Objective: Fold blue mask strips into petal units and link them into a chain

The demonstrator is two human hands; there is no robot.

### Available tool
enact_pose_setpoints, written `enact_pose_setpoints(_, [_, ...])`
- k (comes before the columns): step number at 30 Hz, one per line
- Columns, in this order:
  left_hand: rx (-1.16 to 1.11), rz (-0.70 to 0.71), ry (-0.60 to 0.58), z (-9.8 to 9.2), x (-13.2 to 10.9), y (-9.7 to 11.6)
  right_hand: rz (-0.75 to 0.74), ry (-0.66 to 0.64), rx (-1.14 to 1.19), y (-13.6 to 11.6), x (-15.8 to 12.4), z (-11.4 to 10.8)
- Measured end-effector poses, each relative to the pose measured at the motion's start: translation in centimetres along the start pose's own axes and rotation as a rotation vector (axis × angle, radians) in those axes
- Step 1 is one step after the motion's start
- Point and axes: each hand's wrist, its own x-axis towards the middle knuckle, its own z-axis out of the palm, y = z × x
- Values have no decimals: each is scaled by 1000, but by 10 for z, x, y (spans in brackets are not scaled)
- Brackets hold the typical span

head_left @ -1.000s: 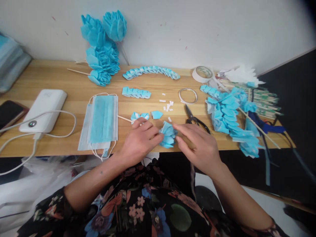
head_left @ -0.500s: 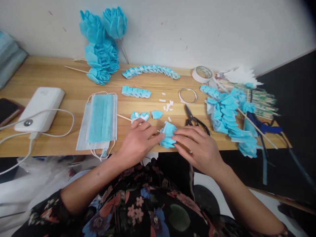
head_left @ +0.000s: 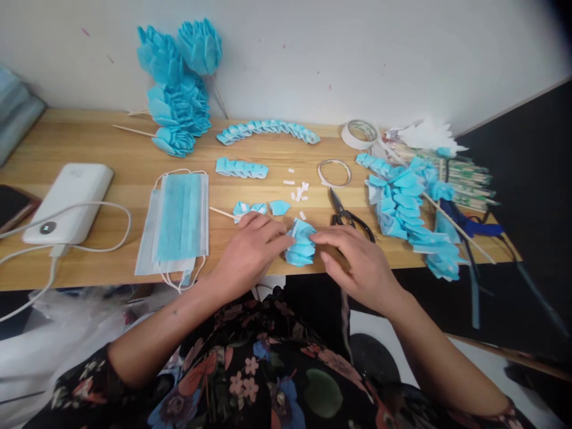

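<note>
My left grip (head_left: 249,253) holds the blue flower (head_left: 300,243) from its left; my right grip (head_left: 364,262) stands partly spread, a fingertip against the flower's right side. Just beyond my right grip, scissors (head_left: 342,204) lie on the desk (head_left: 111,140); past the flower, white scraps (head_left: 299,192), then a curved blue strip (head_left: 268,127).

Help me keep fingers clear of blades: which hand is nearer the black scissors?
Right. The right hand is just on the near side of the black scissors, partly hiding them. The left hand is farther, leftward, beyond the blue petal cluster.
</note>
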Motion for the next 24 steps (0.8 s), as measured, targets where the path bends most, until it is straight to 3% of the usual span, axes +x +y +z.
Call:
enact_pose_setpoints(14, [19, 2, 23, 7, 12, -1, -15, 114, 64, 12, 8, 9])
enact_pose_setpoints(24, [-43, -62, -31, 9, 10, -2, 0, 89, 99, 14, 11, 7])
